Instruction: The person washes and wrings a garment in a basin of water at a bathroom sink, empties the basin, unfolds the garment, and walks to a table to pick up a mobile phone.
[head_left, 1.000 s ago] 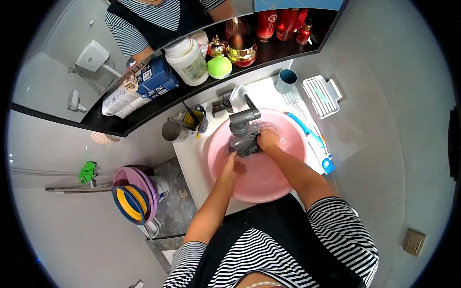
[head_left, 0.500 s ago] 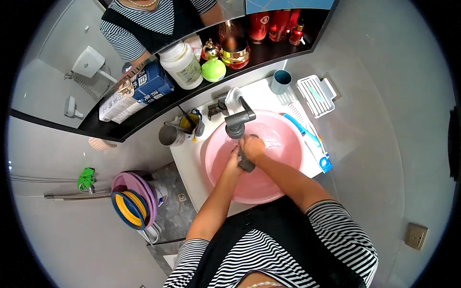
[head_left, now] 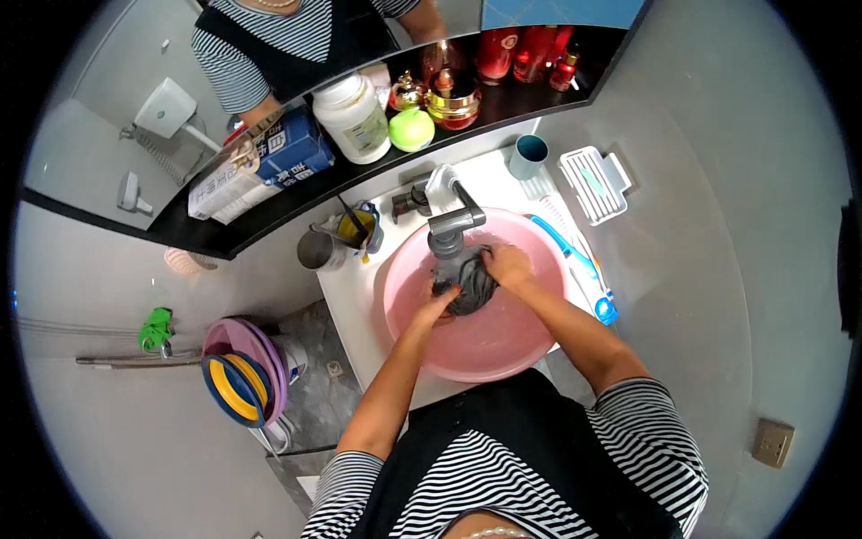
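A dark grey cloth (head_left: 473, 284) is spread between my two hands inside a pink basin (head_left: 485, 357), just below the black faucet (head_left: 456, 221). My left hand (head_left: 437, 306) grips the cloth's lower left edge, its thumb on top and some fingers hidden. On the upper right edge of the cloth, my right hand (head_left: 507, 266) is closed. Water runs from the faucet onto the cloth. The basin sits on a white sink counter (head_left: 352, 305).
Behind the faucet, a dark shelf holds a white bottle (head_left: 352, 119), a green ball-shaped item (head_left: 411, 130) and red bottles. A teal cup (head_left: 529, 156) and blue-handled brush (head_left: 561, 235) lie right. Stacked basins (head_left: 235, 388) stand at lower left.
The cloth was bunched tightly between my hands half a second ago; now it is spread out under the faucet. My right hand has moved right, away from my left.
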A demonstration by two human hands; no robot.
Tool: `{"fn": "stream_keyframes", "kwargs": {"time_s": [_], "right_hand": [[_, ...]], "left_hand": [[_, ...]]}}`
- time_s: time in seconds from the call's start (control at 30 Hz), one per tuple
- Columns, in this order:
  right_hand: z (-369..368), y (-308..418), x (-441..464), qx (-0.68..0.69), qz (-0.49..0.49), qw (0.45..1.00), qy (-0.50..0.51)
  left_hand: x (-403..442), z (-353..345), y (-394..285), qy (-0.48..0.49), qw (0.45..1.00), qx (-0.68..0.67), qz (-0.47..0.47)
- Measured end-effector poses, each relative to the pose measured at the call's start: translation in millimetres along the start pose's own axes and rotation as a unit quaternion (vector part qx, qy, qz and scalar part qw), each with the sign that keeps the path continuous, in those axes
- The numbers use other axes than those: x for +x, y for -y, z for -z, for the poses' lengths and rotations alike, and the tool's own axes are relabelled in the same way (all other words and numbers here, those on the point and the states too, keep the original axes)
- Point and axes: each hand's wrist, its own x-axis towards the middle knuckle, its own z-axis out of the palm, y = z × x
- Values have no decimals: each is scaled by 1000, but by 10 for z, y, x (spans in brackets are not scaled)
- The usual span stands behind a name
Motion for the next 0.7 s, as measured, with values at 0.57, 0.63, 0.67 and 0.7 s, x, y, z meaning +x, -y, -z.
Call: {"fn": "stream_keyframes", "kwargs": {"time_s": [0.57, 0.63, 0.67, 0.7], "right_hand": [[451, -491, 476, -49, -130, 980, -146], [389, -324, 607, -56, -91, 982, -156], [351, -224, 681, -65, -95, 983, -142], [295, -123, 731, -73, -72, 984, -148]], "left_hand": [[-36, 650, 478, -397, 754, 409, -326], [16, 724, 547, -385, 809, 354, -268], [48, 760, 572, -363, 820, 345, -278], [31, 775, 541, -340, 830, 337, -287]]}}
